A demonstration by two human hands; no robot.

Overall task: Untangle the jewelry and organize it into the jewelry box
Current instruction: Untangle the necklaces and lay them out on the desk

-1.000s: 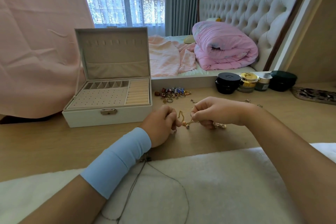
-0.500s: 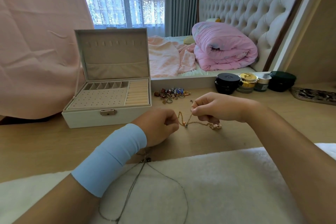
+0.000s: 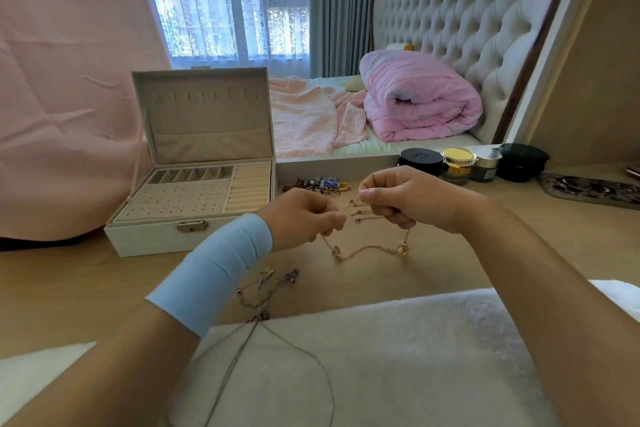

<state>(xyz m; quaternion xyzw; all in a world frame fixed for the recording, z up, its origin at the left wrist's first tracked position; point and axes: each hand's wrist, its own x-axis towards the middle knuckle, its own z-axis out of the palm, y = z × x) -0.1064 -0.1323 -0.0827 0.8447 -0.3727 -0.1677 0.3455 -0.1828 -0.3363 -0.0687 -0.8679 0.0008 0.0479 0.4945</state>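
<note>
Right of the open jewelry box (image 3: 149,236), left hand (image 3: 301,218) and right hand (image 3: 408,199) pinch one gold chain (image 3: 367,249); four jars (image 3: 457,165) stand behind.

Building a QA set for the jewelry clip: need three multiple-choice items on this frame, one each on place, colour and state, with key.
1. Where does the jewelry box stand?
A) left of the left hand
B) at the far right of the table
C) on the bed

2. What colour is the wristband on the left arm?
A) red
B) light blue
C) black

3. How is the box's lid?
A) shut and latched
B) taken off, lying flat
C) open, standing upright

Key:
1 A: the box sits left of that hand, which pinches the gold chain.
2 B: the band is pale blue.
3 C: the lid's lining and the trays below show.
</note>
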